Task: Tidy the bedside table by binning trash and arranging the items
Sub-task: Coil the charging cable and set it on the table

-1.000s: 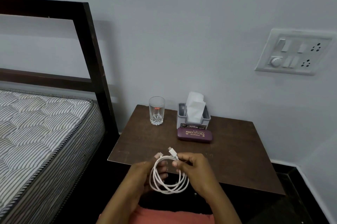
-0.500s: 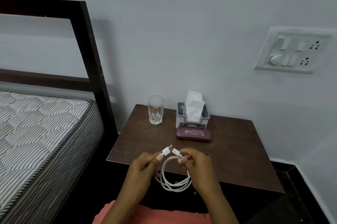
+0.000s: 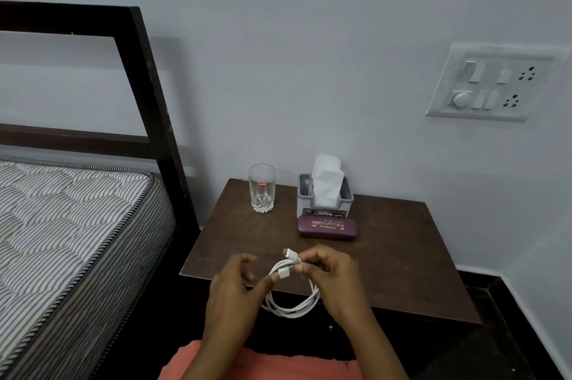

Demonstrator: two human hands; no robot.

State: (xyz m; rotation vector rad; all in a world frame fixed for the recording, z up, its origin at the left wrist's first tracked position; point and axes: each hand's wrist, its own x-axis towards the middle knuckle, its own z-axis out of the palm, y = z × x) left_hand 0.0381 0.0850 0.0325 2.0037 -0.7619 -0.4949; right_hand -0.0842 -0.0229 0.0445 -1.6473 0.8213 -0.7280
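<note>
A coiled white cable hangs between both hands over the front edge of the brown bedside table. My right hand pinches the top of the coil, with one plug sticking up past its fingers. My left hand pinches the other plug between thumb and fingertip. At the back of the table stand an empty clear glass and a grey tissue holder with white tissue poking out. A purple spectacle case lies in front of the holder.
A bed with a striped mattress and dark headboard stands close on the left. A white switch panel is on the wall at the right. The floor around the table is dark.
The left hand has brought its plug down from beside the other plug to the side of the coil. The hands and coil have stayed at the table's front edge.
</note>
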